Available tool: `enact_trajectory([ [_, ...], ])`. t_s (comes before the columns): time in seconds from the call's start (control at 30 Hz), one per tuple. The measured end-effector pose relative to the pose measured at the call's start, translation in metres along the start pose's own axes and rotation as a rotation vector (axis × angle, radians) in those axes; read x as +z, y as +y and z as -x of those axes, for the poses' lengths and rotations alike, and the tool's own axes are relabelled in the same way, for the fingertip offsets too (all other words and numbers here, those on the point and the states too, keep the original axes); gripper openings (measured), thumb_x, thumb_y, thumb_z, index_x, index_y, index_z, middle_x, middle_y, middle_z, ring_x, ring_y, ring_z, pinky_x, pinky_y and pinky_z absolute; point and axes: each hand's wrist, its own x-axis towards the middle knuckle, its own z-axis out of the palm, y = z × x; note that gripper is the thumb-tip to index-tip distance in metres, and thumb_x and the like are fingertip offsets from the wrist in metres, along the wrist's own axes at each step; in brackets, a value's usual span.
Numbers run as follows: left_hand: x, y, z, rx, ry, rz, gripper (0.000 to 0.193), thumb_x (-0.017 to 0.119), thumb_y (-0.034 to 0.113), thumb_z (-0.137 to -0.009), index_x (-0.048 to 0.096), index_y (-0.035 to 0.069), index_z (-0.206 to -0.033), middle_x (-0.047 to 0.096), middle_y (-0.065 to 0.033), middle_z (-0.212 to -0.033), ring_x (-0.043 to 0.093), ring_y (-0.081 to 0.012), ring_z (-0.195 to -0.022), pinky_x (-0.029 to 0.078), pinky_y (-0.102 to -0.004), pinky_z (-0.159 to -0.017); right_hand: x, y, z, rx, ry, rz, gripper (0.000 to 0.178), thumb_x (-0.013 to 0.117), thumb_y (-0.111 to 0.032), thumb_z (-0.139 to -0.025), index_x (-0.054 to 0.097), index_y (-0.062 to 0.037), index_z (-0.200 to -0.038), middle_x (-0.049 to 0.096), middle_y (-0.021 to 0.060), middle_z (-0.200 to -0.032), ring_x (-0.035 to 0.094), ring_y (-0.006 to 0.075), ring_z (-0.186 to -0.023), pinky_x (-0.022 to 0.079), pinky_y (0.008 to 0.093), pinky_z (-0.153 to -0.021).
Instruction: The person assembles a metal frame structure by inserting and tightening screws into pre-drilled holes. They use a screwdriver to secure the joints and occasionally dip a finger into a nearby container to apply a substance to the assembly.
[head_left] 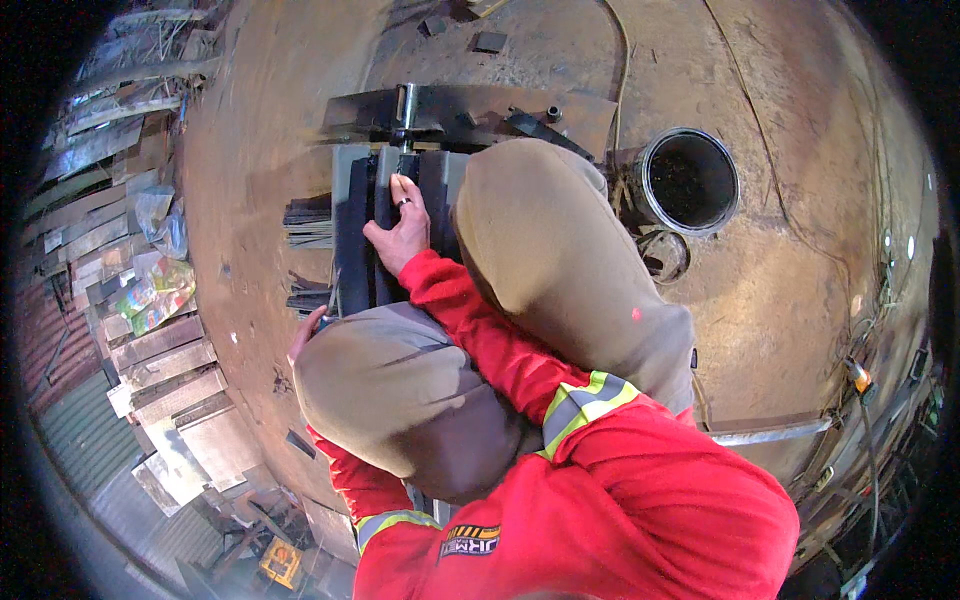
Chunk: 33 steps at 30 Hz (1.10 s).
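Observation:
My right hand [403, 232] reaches between my knees and rests on dark flat metal bars [357, 215] that lie lengthwise in front of me. Its fingers are stretched forward, with the thumb spread to the left. Just beyond the fingertips, a shiny metal cylinder [404, 115] stands at the far end of the bars. My left hand [304, 335] shows only in part beside my left knee, close to the bars' near left side. The knee hides most of its fingers and whatever they may hold.
Stacks of thin dark strips [309, 222] lie left of the bars. A rusty plate [570, 112] crosses behind them. To the right stands an open black bucket [690, 182], with a round metal piece [664, 255] below it. Cables run over the rusty surface; scrap boards [175, 365] lie far left.

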Motion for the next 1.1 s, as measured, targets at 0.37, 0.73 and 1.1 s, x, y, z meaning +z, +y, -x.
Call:
enact_trajectory([
  [0.37, 0.001, -0.016, 0.008, -0.005, 0.043, 0.026, 0.031, 0.072, 0.016, -0.081, 0.066, 0.007, -0.111, 0.064, -0.0049, -0.087, 0.058, -0.0126, -0.079, 0.047, -0.0276, -0.073, 0.000, -0.001, -0.007, -0.040, 0.008, 0.056, 0.085, 0.068, -0.011, -0.062, 0.034, 0.0083, -0.137, 0.038, 0.0222, -0.136, 0.036, 0.0348, -0.131, 0.029, 0.0359, -0.111],
  [0.73, 0.017, -0.021, -0.007, 0.039, 0.067, 0.043, 0.031, 0.072, 0.016, -0.081, 0.066, 0.007, -0.110, 0.063, -0.0043, -0.086, 0.057, -0.0121, -0.076, 0.046, -0.0269, -0.071, -0.007, -0.010, -0.005, 0.068, 0.015, 0.061, 0.080, 0.072, -0.014, -0.058, 0.042, 0.0096, -0.129, 0.044, 0.0221, -0.130, 0.044, 0.0340, -0.125, 0.034, 0.0350, -0.107],
  [1.1, 0.014, -0.027, -0.004, 0.052, 0.126, 0.054, 0.030, 0.072, 0.017, -0.081, 0.066, 0.007, -0.109, 0.063, -0.0037, -0.084, 0.056, -0.0115, -0.074, 0.045, -0.0261, -0.068, -0.001, -0.007, -0.007, 0.023, -0.005, 0.067, 0.078, 0.070, -0.013, -0.061, 0.037, 0.0073, -0.129, 0.037, 0.0220, -0.128, 0.037, 0.0376, -0.125, 0.030, 0.0384, -0.108],
])
